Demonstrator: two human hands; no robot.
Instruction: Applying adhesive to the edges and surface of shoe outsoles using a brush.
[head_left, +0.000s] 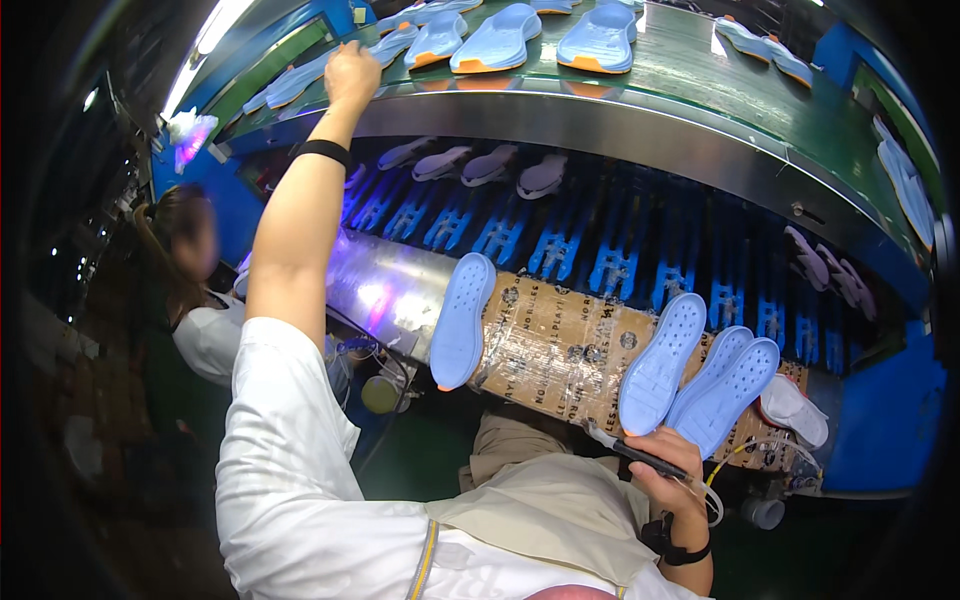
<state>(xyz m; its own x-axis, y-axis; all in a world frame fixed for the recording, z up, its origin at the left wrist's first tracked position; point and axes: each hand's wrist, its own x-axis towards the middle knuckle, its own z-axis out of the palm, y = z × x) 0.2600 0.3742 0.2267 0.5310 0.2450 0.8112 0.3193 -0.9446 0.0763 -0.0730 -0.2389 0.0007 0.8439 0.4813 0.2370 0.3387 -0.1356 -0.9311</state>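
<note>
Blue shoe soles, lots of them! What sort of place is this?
Probably a shoe factory: blue soles lie on what looks like a green conveyor belt, and more soles rest on the cardboard-covered ledge below.

the left arm [295,235] reaches far up and forward, nearly straight at the elbow. the left hand [353,76] shows its back, fingers curled, their tips hard to make out. the right forearm [692,577] rises from the lower edge, close to the body, and the right hand [665,470] is closed in a grip, angled inward.
</note>
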